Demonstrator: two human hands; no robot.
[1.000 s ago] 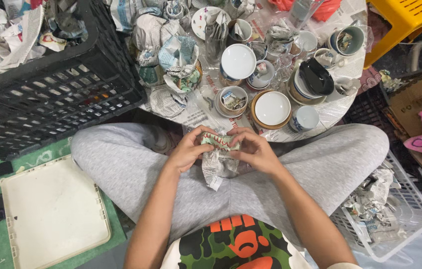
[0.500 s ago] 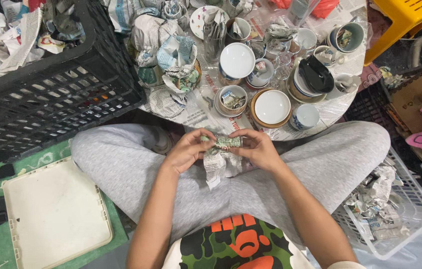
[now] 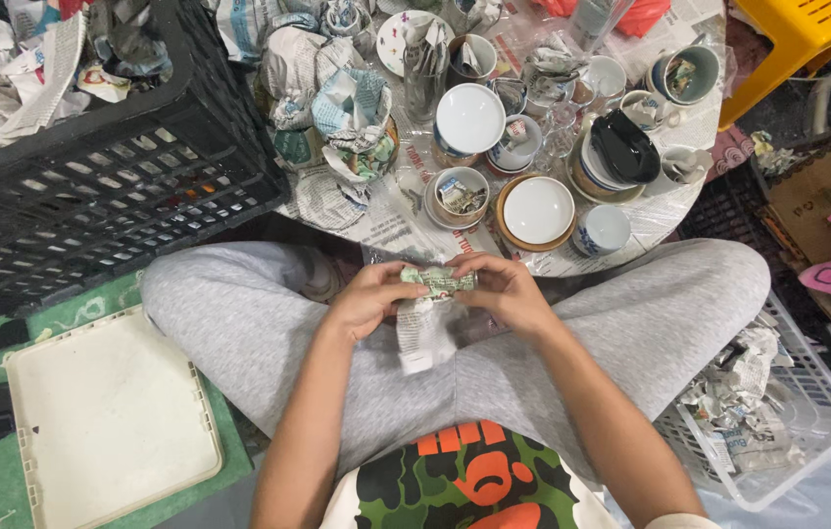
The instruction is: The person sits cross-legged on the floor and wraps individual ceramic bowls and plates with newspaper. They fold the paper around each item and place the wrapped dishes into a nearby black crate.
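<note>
I sit cross-legged in grey trousers. My left hand (image 3: 368, 300) and my right hand (image 3: 506, 292) both grip a small object wrapped in crumpled newspaper (image 3: 438, 282) above my lap. A loose strip of the paper (image 3: 419, 333) hangs down from it between my hands. What is inside the wrapping is hidden.
A low round table (image 3: 660, 217) covered in newspaper holds several cups, bowls and saucers, some stuffed with paper. A black plastic crate (image 3: 102, 196) with crumpled newspaper stands at the left. A white tray lid (image 3: 107, 421) lies lower left, a white basket (image 3: 788, 431) with paper scraps lower right, cardboard boxes (image 3: 827, 186) at the right.
My hands have turned the wrapped object a little and the hanging paper strip has shifted; they stay over my lap.
</note>
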